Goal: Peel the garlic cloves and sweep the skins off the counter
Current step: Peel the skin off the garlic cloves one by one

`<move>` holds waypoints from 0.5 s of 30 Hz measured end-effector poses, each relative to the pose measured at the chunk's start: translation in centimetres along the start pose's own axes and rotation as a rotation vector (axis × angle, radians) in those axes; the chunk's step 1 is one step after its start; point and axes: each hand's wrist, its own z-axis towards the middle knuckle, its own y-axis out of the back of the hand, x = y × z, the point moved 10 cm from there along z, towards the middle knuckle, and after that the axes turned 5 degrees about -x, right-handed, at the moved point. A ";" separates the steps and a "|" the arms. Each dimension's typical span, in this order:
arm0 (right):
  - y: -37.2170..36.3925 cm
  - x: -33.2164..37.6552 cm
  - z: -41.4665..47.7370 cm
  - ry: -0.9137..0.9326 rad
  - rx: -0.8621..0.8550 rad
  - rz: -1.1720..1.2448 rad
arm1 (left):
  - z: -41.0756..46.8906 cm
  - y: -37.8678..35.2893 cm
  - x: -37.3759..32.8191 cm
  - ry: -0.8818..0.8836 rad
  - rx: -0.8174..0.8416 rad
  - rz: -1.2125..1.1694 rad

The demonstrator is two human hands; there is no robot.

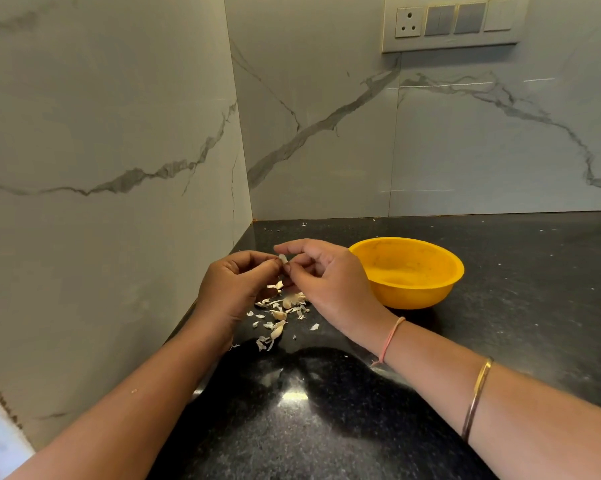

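Dim, soft light; glare on the dark counter (326, 427); wide-angle edge distortion.

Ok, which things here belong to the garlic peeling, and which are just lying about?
Job: garlic clove, pinched by left hand and right hand; loose skins on the black counter.
Lying about: yellow bowl, untouched; wall switch panel.

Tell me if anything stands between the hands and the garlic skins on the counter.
Nothing visible does. The left hand and right hand pinch a clove just over the skins; the yellow bowl stands aside.
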 end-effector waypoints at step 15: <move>-0.2 1.1 -0.1 0.120 -0.005 -0.167 | 0.2 -0.2 0.3 -0.007 0.028 0.028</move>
